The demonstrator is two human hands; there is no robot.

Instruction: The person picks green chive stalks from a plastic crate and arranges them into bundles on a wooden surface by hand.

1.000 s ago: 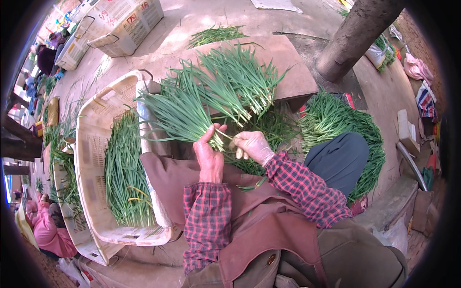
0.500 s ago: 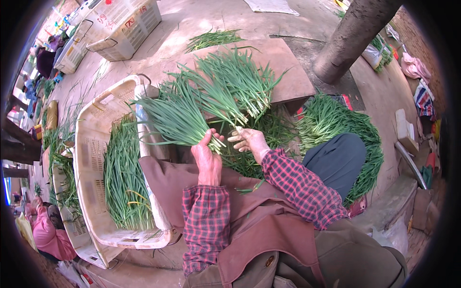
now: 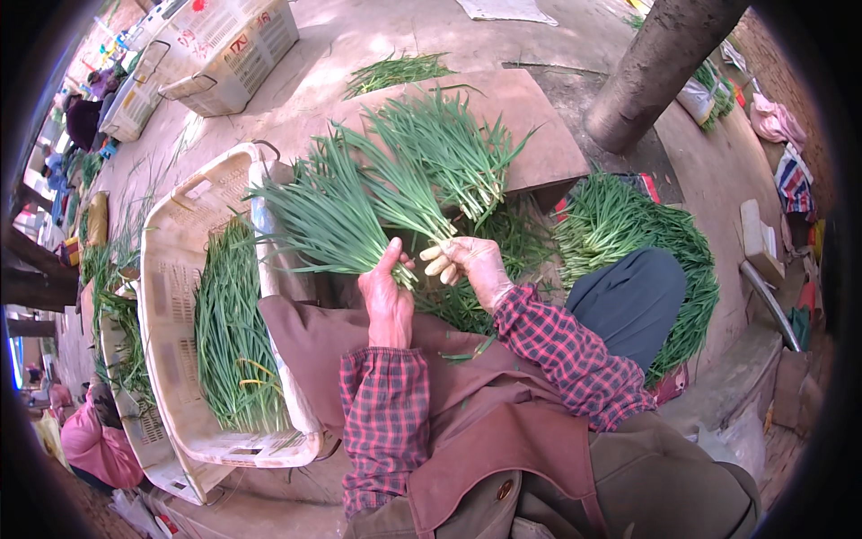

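Observation:
My left hand [image 3: 388, 292] is closed round the pale stem ends of a bunch of garlic chives [image 3: 323, 220], whose leaves fan out to the upper left. Just right of it, my right hand [image 3: 465, 268], with pale coverings on its fingers, pinches the stem ends of a smaller bunch of chives [image 3: 404, 189]. Those leaves rest toward a board [image 3: 539, 117]. Another pile of chives [image 3: 462, 157] lies on that board, roots toward me. Loose green leaves [image 3: 458, 310] lie below my hands.
At my left stands a white plastic crate [image 3: 171, 296] with chives inside. A large heap of chives [image 3: 646, 251] lies by my right knee. Beyond the board rises a thick post [image 3: 660, 76]. More crates [image 3: 238, 67] stand at the far left, and a person in pink [image 3: 99, 440] is at the left edge.
My right hand's fingers have closed in on the stem ends of the smaller bunch. My left hand has barely moved and keeps its bunch.

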